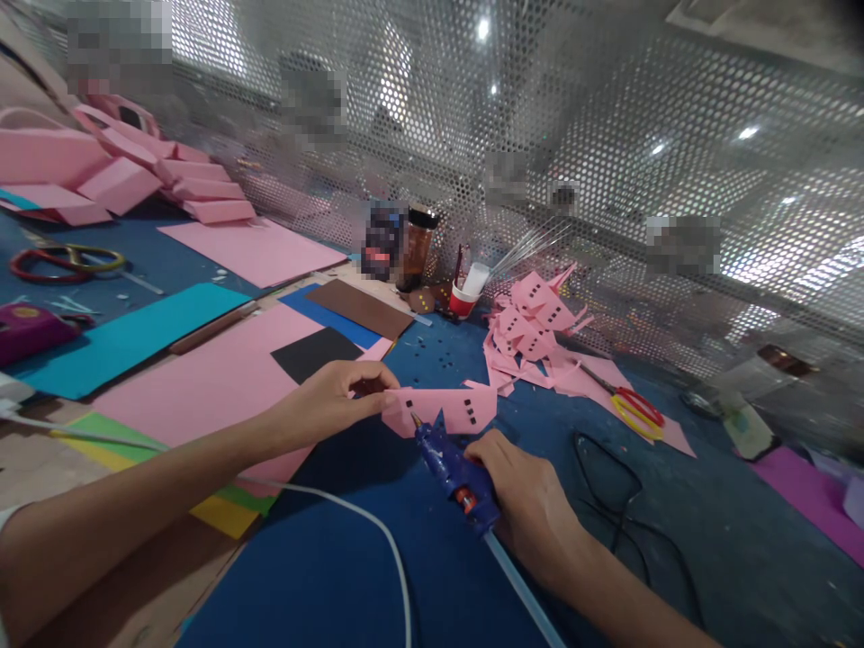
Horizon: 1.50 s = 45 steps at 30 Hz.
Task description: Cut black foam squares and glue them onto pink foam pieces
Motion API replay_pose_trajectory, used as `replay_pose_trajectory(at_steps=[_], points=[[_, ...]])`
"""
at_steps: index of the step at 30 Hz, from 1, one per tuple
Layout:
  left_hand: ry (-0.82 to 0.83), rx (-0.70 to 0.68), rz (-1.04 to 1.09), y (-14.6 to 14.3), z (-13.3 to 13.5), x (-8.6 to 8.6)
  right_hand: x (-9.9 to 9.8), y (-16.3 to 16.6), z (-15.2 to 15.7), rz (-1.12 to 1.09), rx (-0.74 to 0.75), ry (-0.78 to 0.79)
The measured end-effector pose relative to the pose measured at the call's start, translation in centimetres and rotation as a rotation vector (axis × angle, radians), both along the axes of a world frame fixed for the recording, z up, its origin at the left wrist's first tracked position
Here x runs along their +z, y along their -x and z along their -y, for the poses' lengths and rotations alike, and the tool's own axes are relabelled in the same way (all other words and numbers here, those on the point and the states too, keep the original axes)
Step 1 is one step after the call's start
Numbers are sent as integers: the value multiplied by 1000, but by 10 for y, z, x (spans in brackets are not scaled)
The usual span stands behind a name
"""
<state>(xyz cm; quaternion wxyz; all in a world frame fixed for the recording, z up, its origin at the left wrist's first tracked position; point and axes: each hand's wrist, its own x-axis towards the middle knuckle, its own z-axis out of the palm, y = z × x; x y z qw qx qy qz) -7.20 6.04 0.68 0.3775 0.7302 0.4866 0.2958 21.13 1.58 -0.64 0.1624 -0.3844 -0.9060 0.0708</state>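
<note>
Between the thumb and fingers of my left hand (341, 396) is the left end of a pink paper strip (432, 409) with small black squares on it. My right hand (523, 481) is wrapped round a blue hot glue gun (449, 468). Its nozzle points up and left at the strip, close to a black square near the left end; I cannot tell if it touches. A long clear glue stick (519, 585) sticks out of the gun's back. Tiny black squares (442, 360) lie scattered on the blue table sheet beyond the strip.
Pink paper pieces with black squares (533, 315) are heaped behind, near red-and-yellow scissors (634, 409). A white cable (351, 508) crosses in front, and a black cord (621, 486) lies at right. Coloured sheets (135, 333) spread at left. A perforated metal screen (573, 108) stands behind.
</note>
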Motion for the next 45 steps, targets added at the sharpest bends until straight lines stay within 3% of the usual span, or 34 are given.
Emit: replay_pose_trajectory(at_steps=[45], points=[[-15,13,-31,0,0,1,5,2,0,60,-48,34]])
